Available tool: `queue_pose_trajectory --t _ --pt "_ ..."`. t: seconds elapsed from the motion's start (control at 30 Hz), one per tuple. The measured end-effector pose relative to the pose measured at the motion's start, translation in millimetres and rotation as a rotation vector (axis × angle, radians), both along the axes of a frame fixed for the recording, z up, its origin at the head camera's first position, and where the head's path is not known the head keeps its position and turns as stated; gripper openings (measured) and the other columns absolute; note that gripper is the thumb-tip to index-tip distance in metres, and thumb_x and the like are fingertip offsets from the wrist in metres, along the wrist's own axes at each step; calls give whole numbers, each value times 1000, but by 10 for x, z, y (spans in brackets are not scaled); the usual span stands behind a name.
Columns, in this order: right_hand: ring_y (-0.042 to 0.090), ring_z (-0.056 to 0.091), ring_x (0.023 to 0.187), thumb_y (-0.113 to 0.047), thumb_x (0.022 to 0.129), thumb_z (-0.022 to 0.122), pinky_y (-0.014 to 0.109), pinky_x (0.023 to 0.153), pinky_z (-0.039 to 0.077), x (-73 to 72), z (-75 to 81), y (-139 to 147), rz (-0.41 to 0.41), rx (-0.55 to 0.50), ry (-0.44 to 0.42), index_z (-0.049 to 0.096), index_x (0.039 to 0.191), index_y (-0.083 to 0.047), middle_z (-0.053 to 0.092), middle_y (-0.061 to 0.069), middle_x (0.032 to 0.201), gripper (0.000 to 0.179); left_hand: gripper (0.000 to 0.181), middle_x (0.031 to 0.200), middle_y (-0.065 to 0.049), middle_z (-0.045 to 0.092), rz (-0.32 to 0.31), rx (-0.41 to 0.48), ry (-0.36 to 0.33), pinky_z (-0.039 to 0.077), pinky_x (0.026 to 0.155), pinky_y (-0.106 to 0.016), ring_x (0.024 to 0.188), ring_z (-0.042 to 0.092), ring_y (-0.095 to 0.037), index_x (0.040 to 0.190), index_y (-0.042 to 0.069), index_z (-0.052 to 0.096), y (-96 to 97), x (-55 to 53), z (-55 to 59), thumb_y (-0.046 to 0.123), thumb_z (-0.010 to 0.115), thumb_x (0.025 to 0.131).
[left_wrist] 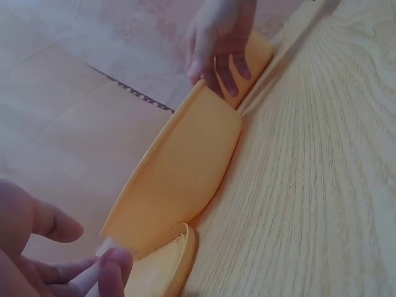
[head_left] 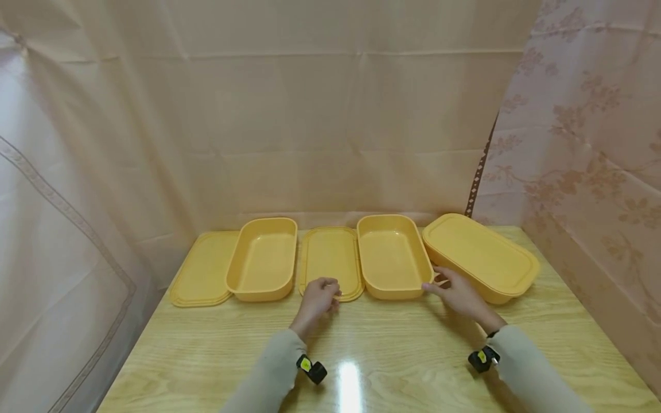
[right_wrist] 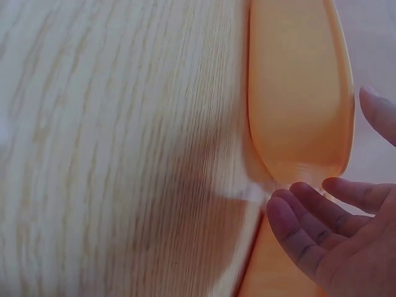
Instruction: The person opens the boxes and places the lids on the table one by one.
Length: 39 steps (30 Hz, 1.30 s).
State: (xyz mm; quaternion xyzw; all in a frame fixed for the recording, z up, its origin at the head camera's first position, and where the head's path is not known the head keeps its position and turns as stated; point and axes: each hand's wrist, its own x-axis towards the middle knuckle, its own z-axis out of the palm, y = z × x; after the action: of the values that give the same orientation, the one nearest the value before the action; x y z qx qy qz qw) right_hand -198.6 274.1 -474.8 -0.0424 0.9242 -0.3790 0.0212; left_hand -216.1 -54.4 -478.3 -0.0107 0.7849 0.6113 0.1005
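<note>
Over the near edge of a flat yellow lid (head_left: 330,252) hovers my left hand (head_left: 317,298), fingers loosely bent and thumb apart from them in the left wrist view. Just right of that lid is an uncovered yellow plastic box (head_left: 393,261). My right hand (head_left: 454,292) is at this box's near right corner, thumb by the rim. In the right wrist view, the fingertips (right_wrist: 281,210) are right at the corner of the box (right_wrist: 300,93), and the thumb stands away from the rim.
Left of the middle lid stands another uncovered yellow box (head_left: 262,261), with a second flat lid (head_left: 203,269) beside it. A lidded yellow box (head_left: 482,255) sits askew at the right. All rest on a wooden table (head_left: 403,367) backed by a beige curtain (head_left: 310,115).
</note>
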Motion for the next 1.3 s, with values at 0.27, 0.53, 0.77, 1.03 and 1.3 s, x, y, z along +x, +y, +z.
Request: queue_pose_trajectory --t 0.27,0.53,0.77,1.03,1.3 --pt "38 61 106 -41 94 61 47 83 54 11 43 -11 9 29 20 39 142 9 56 28 125 73 33 100 -18 71 68 -142 165 53 66 -28 81 68 -28 118 -4 65 137 -41 35 14 57 91" --pt "39 60 104 -39 96 60 49 82 53 15 109 6 25 67 67 41 141 9 56 30 126 69 33 115 -16 66 49 -187 246 52 66 -28 92 66 -26 120 0 65 285 -41 91 15 62 92" --pt "43 58 109 -37 96 61 54 86 51 49 173 44 27 55 95 45 139 8 53 32 130 65 31 116 -15 63 64 -217 360 51 74 -33 99 62 -29 119 1 66 427 -54 92 15 64 91" --pt "44 55 111 -36 96 61 57 91 48 36 227 71 31 78 141 53 133 7 56 28 124 58 31 117 -15 63 81 -277 460 51 84 -41 104 59 -31 117 2 67 577 -31 137 16 64 90" --pt "45 57 110 -37 96 61 58 89 49 72 348 115 6 151 198 55 130 7 59 29 123 57 31 117 -15 63 57 -276 555 48 95 -45 113 56 -32 117 3 67 699 -34 178 16 63 90"
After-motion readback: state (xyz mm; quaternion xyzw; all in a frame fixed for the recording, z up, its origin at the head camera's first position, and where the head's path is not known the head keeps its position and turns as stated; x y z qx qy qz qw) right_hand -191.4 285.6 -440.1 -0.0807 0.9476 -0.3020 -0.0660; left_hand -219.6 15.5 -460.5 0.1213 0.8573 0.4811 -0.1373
